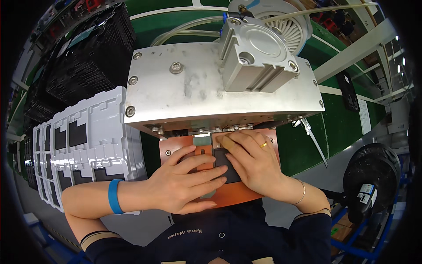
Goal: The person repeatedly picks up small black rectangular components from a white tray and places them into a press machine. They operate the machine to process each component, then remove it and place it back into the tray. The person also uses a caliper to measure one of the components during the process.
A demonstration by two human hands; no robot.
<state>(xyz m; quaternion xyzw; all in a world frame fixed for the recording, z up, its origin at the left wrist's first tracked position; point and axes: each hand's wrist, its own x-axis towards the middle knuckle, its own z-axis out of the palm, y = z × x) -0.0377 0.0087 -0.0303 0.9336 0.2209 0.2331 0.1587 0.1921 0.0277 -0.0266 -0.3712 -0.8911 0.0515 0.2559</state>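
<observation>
A dark, flat rectangular plate lies on the orange fixture base at the mouth of a silver metal press. My left hand is open, fingers spread and stretched out over the fixture, with fingertips reaching the plate's left edge. Beyond the plate, the bent fingers of my right hand press together near its far edge, the thumb lying against the plate's upper right. What sits beneath those fingertips is hidden. Between the hands shows an orange block with a slot.
White plastic trays holding dark plates are stacked at the left, with black crates behind them. An air cylinder tops the press. To the right are a caliper on the green bench and a black round fan-like device.
</observation>
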